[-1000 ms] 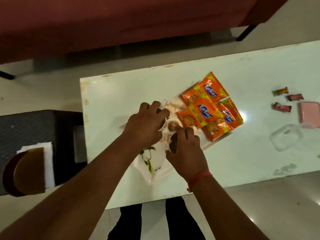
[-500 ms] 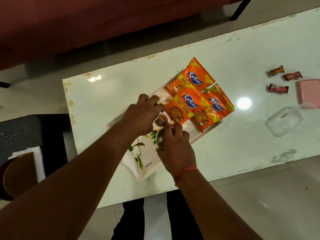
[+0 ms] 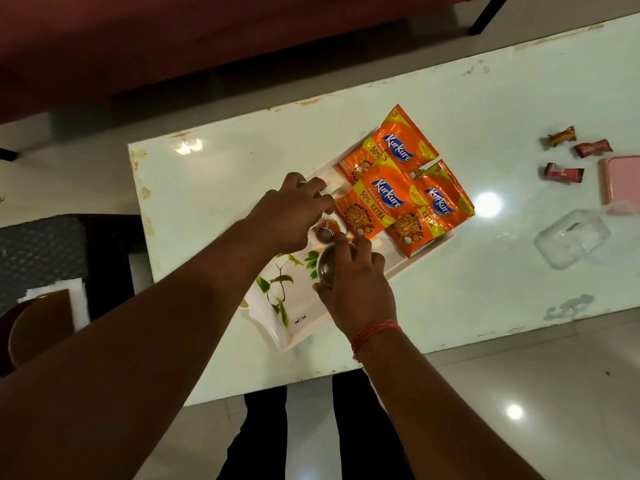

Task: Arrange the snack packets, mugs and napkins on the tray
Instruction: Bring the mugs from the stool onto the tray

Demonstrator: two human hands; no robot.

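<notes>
Head view. A white tray (image 3: 294,306) with a green leaf print lies on the pale table (image 3: 242,174). Three orange snack packets (image 3: 391,202) overlap on the tray's far half, the furthest one overhanging the far rim.

The right hand (image 3: 356,275) is over the tray's middle, just short of the packets. Its fingers (image 3: 362,245) are curled round a small steel mug (image 3: 327,268), thumb on the near side, fingertips over the far rim; the mug's mouth shows at the left of the palm. Whether the mug rests on the tray cannot be told.

The left hand (image 3: 294,209) is over the tray's left edge, fingers bent and drawn together, pinching a second small mug (image 3: 325,232) that sits beneath the fingertips, just beside the nearest packet.

Right of the tray, well apart: three wrapped sweets (image 3: 562,173), a clear plastic lid (image 3: 571,237), a pink box (image 3: 621,181).
</notes>
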